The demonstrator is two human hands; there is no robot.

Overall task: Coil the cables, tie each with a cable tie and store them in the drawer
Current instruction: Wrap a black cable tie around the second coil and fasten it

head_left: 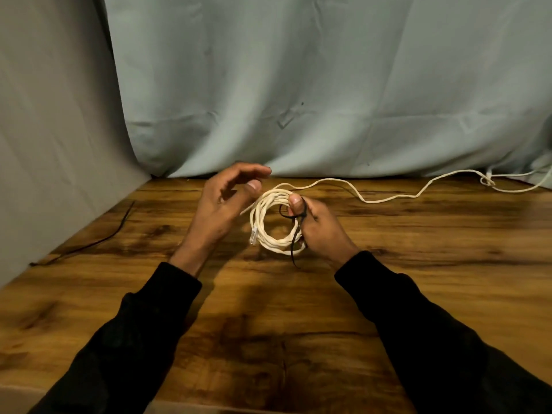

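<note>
Now the right hand (316,225) pinches the white cable coil (274,224) and black cable tie (295,234) above the tabletop (418,264); the left hand (221,204) is open beside. The coil seems light, springy; hold at the tie.

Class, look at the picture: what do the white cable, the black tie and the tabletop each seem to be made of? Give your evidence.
White cable: likely plastic-sheathed; smooth, matte, bends into a coil.
Black tie: probably nylon plastic; a thin, springy strip.
Tabletop: wood or wood-look laminate; brown grain, slight sheen, so cannot tell which.
</note>
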